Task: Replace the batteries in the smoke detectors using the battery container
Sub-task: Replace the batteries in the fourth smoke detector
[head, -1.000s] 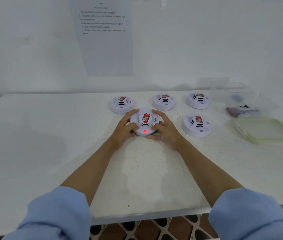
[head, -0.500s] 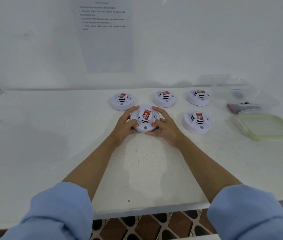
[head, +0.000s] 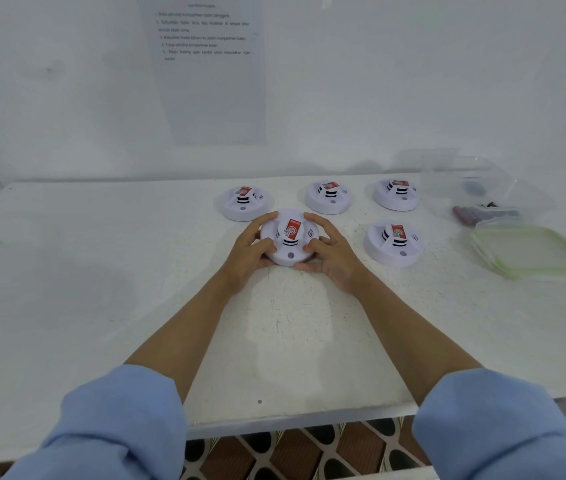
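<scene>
A round white smoke detector (head: 290, 242) with a red sticker lies flat on the white table (head: 101, 289), middle of the view. My left hand (head: 252, 252) grips its left side and my right hand (head: 330, 256) grips its right side, fingers curled round the rim. Its front light is dark. Three more detectors stand in a row behind: left detector (head: 244, 203), middle detector (head: 329, 197), right detector (head: 396, 194). Another detector (head: 394, 243) sits to the right of my hands. A clear battery container (head: 482, 195) at the far right holds dark batteries.
The container's green-rimmed lid (head: 531, 252) lies in front of it near the table's right side. A printed instruction sheet (head: 205, 64) hangs on the white wall behind. The table's front edge (head: 292, 417) is close to my sleeves, with patterned floor below.
The red light on the front of the held detector has gone out. Both hands have stayed on its sides, fingers shifting slightly round the rim.
</scene>
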`<state>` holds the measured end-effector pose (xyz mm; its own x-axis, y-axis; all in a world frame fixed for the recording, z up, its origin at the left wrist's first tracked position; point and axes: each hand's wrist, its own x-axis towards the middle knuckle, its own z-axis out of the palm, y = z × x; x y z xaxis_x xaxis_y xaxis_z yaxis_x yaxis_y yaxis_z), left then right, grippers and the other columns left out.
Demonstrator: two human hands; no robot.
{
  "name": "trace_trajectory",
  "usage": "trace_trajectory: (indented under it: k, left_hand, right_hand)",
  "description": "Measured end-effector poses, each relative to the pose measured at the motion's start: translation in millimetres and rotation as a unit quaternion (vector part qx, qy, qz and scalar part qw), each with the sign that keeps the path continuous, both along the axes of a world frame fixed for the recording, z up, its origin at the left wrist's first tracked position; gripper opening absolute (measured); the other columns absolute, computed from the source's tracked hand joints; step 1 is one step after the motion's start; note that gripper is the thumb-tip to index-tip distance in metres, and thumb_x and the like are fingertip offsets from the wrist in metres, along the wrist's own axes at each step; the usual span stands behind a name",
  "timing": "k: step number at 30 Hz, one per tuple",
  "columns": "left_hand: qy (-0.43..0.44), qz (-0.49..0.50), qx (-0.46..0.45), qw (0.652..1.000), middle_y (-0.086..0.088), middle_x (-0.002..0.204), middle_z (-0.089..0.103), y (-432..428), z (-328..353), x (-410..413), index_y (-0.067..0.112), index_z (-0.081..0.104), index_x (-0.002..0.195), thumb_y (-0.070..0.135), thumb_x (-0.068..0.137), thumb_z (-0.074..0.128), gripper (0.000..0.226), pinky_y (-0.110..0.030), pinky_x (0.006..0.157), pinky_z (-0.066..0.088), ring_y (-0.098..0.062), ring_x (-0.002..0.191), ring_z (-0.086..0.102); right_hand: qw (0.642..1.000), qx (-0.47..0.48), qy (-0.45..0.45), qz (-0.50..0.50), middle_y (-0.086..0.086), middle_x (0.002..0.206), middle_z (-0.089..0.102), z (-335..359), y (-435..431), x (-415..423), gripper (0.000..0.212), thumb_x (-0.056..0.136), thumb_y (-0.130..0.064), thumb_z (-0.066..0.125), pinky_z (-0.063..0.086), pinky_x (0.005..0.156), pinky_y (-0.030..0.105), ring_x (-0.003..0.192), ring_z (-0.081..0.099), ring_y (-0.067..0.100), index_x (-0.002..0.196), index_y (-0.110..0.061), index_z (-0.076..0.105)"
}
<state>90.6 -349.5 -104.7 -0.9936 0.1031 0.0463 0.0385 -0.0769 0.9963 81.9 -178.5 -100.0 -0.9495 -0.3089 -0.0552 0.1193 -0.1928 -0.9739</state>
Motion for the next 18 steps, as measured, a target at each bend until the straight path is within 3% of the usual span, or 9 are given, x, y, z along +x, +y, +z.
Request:
trace_trajectory:
  k: [5,18]
  left_hand:
    - [-0.002,-0.001,0.001,1.0,-0.002,0.134,0.048,-0.9,-1.7,-1.2,0.029,0.046,0.125,-0.001,0.091,0.044,0.046,-0.032,0.082,0.057,-0.024,0.116,0.053]
    - [0.004,-0.003,-0.01,1.0,-0.002,0.132,0.048,-1.6,-2.2,-1.7,0.029,0.045,0.126,0.001,0.092,0.044,0.045,-0.035,0.084,0.056,-0.023,0.115,0.054]
  right_hand:
    - [1.0,0.007,0.001,0.001,0.013,0.12,0.057,-0.8,0.5,-0.4,0.048,0.088,0.002,0.048,0.059,0.074,0.038,0.102,0.06,0.03,0.125,-0.029,0.046]
    - [1.0,0.006,0.004,0.001,0.013,0.121,0.057,-0.2,-0.3,1.4,0.047,0.089,0.001,0.048,0.059,0.074,0.038,0.102,0.061,0.029,0.125,-0.029,0.047]
